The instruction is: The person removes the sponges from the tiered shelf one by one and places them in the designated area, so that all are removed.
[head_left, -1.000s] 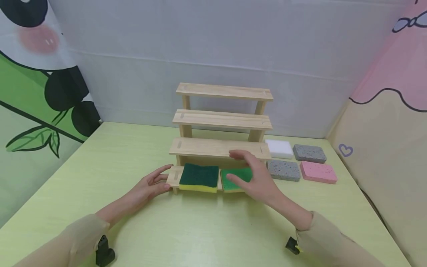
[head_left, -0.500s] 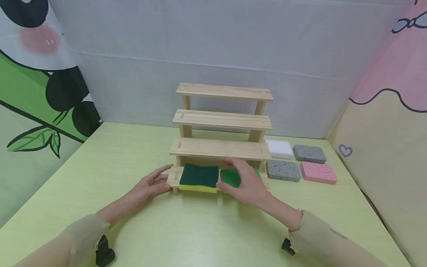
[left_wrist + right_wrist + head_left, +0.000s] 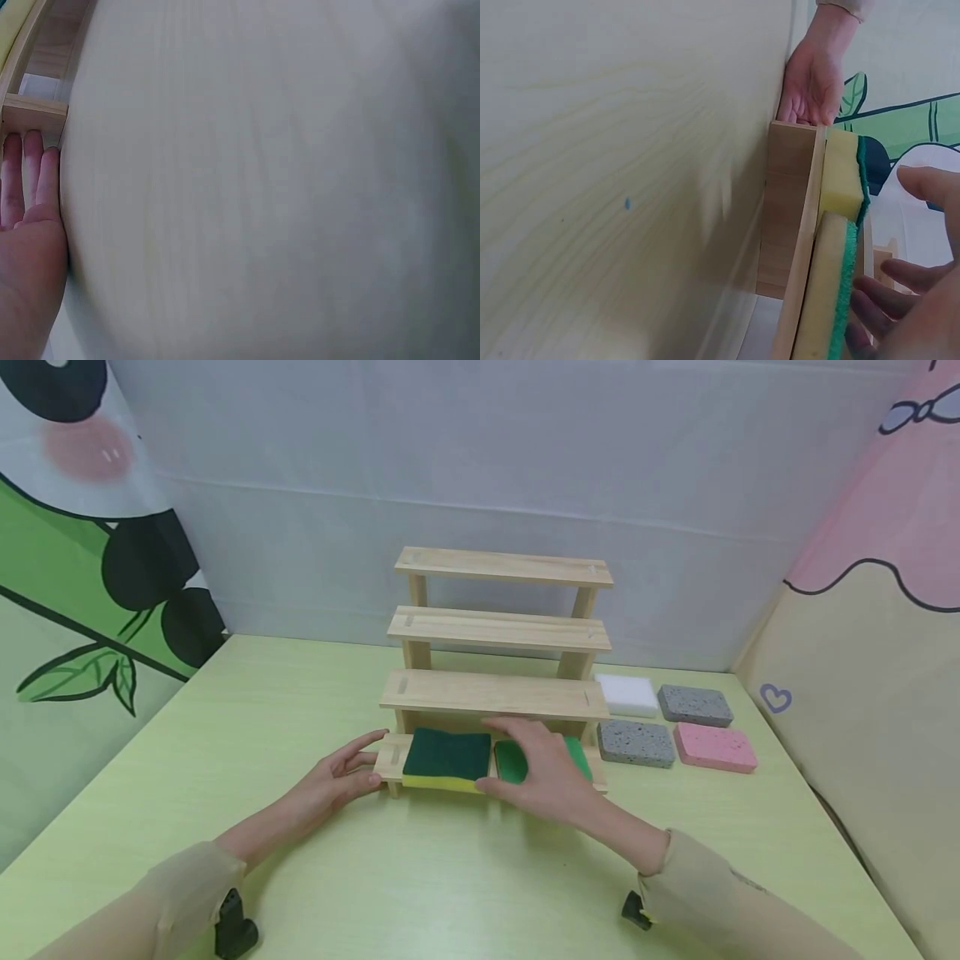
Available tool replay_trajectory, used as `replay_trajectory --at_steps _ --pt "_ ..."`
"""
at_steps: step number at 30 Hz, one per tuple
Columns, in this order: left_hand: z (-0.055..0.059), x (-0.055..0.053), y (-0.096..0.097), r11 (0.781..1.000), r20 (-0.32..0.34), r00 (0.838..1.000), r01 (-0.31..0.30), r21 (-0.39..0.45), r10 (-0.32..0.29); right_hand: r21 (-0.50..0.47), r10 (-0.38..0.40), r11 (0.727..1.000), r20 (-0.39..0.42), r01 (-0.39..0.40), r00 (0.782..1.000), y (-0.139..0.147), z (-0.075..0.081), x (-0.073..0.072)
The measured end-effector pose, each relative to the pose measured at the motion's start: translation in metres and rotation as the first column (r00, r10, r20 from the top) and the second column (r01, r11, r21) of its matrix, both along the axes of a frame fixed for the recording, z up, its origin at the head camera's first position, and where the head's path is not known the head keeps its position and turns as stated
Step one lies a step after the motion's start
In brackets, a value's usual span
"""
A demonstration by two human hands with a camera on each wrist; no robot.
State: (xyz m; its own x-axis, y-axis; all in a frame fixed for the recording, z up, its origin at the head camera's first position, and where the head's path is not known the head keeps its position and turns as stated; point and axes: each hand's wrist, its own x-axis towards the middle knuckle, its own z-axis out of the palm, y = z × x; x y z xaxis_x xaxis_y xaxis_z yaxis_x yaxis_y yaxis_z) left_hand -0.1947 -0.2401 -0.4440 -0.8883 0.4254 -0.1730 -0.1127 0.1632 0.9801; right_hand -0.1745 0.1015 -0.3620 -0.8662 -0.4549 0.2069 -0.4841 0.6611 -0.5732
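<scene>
A stepped wooden shelf [image 3: 491,692] stands at the middle of the table. On its lowest step lie two scouring sponges side by side: a dark green and yellow sponge [image 3: 448,753] at left, and a brighter green sponge [image 3: 512,763] with a pale base at right. My left hand [image 3: 330,789] rests against the step's left end, fingers extended in the left wrist view. Over the brighter sponge hovers my right hand [image 3: 551,781], covering part of it. Its thumb and fingers are spread near the gap between the sponges; the right wrist view shows no grip on either.
Right of the shelf lie a white sponge [image 3: 627,696], two grey speckled sponges, one behind [image 3: 695,705] and one in front [image 3: 637,743], and a pink sponge [image 3: 716,747]. A pale wall cloth [image 3: 300,527] hangs behind the table.
My right hand has moved left and slightly down over the brighter green sponge, its thumb reaching the dark sponge's front right corner. The left hand and the sponges look unmoved.
</scene>
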Motion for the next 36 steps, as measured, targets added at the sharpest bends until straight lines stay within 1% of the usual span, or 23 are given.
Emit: replay_trajectory --at_steps 3,7,12,20,23,27,30,36 --pt "0.0 0.0 0.0 1.0 0.009 1.0 -0.007 0.005 0.007 0.034 -0.005 0.999 0.008 0.005 1.0 -0.002 0.002 -0.001" --pt "0.0 0.001 -0.001 1.0 -0.006 1.0 0.005 0.015 -0.005 0.072 0.0 0.997 0.013 -0.001 1.0 -0.005 0.006 -0.003" --pt "0.001 0.001 -0.001 1.0 -0.014 1.0 0.012 0.019 -0.012 0.099 0.002 0.995 0.047 -0.007 0.999 -0.009 0.006 -0.007" --pt "0.0 0.002 -0.002 0.999 -0.013 1.0 0.007 0.031 -0.007 0.107 0.0 0.994 0.066 -0.007 0.998 -0.014 0.004 -0.01" --pt "-0.001 0.002 -0.001 0.999 -0.022 1.0 0.022 0.039 -0.021 0.105 -0.001 0.994 0.075 -0.007 0.997 -0.016 0.003 -0.011" --pt "-0.001 0.001 -0.001 0.998 -0.02 1.0 0.023 0.051 -0.022 0.109 0.006 0.994 0.092 -0.016 0.996 -0.019 0.002 -0.012" --pt "-0.001 0.001 -0.001 0.999 -0.011 1.0 0.012 0.051 -0.011 0.113 0.008 0.993 0.097 -0.019 0.995 -0.021 0.001 -0.012" --pt "-0.002 -0.001 -0.001 0.998 -0.01 1.0 0.009 0.059 -0.008 0.104 0.013 0.994 0.055 -0.019 0.998 -0.023 0.0 -0.012"
